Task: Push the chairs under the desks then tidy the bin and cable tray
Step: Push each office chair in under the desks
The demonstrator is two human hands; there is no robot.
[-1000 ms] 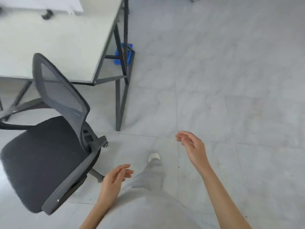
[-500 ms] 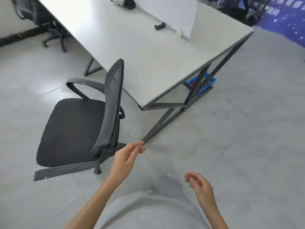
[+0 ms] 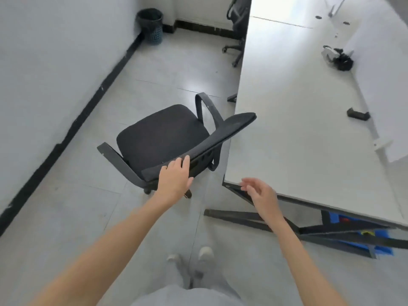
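- Head view: we look down at a black chair [image 3: 163, 138] standing on the grey floor [image 3: 167, 69] beside the near corner of a long white desk [image 3: 293, 111].
- The chair is out from under the desk, its seat facing away from the desk edge and its mesh back running toward the desk corner.
- Our left hand [image 3: 175, 178] lies on the low end of the chair's back, fingers [image 3: 185, 161] straight and laid over the top edge, not curled round it.
- Our right hand [image 3: 259, 193] hangs in the air just in front of the desk corner, fingers loosely bent, holding nothing; it looks blurred.
- We cannot tell if the right hand touches the desk frame.
- A second chair [image 3: 238, 21] sits far off along the same side of the desk, partly tucked under it.
- A dark mesh bin [image 3: 150, 25] stands in the far corner against the wall [image 3: 55, 58], well apart from both chairs.
- Under the desk's near end, behind the black frame legs, we see a blue tray [image 3: 355, 226] on the floor; what is in it is too blurred to tell.
- On the desk lie a small black clamp [image 3: 357, 114] and, further back, a dark tangled device [image 3: 337, 58] beside a white divider [image 3: 384, 85].
- Our shoes [image 3: 205, 252] and grey trousers show at the bottom edge.
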